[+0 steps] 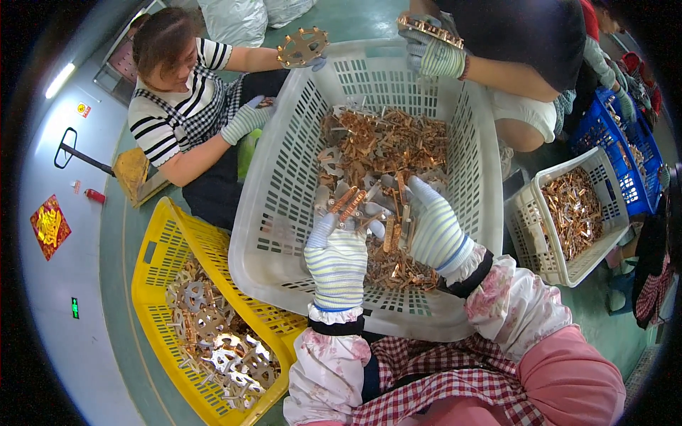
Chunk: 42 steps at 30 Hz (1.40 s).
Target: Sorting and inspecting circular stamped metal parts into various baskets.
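Left hand (336, 263): fingers clamped on copper strips (351, 204). Right hand (438, 228): fingers against metal pieces (406, 226), grip unclear. Strips could spill into white basket (264, 245) if fingers slacken.

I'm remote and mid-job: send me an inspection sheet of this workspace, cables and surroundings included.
Surface: white slotted crate on green floor.
Job's things: copper-coloured metal scraps heaped in that crate.
Clutter: yellow crate with silvery toothed pieces, left; smaller white crate and blue crate, right.
Left grip: gloved, holding copper-coloured strips.
Right grip: gloved, at loose metal pieces; hold unclear.
Cables: nothing seen.
Surroundings: co-worker at upper left and co-worker at upper right, each holding a copper-coloured toothed ring; white sacks behind.
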Available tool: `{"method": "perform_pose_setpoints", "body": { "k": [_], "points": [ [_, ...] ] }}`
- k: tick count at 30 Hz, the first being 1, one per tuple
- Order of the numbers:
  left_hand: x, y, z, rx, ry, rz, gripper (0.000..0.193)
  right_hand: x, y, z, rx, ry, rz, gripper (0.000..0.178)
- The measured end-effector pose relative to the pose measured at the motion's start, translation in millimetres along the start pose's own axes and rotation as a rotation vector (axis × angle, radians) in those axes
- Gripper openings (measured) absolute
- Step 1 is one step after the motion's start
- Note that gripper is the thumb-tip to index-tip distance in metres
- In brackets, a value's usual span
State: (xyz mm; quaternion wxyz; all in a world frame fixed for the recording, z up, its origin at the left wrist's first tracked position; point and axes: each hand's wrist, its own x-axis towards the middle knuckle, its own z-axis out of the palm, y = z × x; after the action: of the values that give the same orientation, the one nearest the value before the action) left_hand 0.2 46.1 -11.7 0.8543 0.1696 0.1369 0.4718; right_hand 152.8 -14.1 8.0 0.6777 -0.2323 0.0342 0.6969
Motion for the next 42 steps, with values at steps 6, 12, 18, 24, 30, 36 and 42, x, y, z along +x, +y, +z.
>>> {"method": "perform_pose_setpoints", "body": {
  "k": [6,12,18,24,30,36,42],
  "points": [
    [-3,-3,14,0.006,0.040,0.044,0.038,4,0,-6,0.048,0.003,0.017,0.043],
    [-3,-3,6,0.346,0.274,0.120,0.038,6,1,-9,0.137,-0.051,0.016,0.045],
    [-14,-28,28,0.721,0.234,0.162,0.032,8,0,-10,0.200,-0.058,-0.006,0.044],
    [-7,-38,34,0.353,0.132,-0.030,0.050,1,-3,-3,0.315,-0.112,0.007,0.054],
    [-13,-38,23,1.495,-0.183,0.475,0.061,7,0,-12,0.071,-0.173,-0.007,0.069],
    [-12,-37,26,1.559,-0.014,0.479,0.043,-7,-4,4,0.113,-0.173,0.054,0.071],
    [-8,-23,22,1.019,0.184,0.181,0.033,0,3,-5,0.182,-0.336,0.030,0.068]
  ]
}}
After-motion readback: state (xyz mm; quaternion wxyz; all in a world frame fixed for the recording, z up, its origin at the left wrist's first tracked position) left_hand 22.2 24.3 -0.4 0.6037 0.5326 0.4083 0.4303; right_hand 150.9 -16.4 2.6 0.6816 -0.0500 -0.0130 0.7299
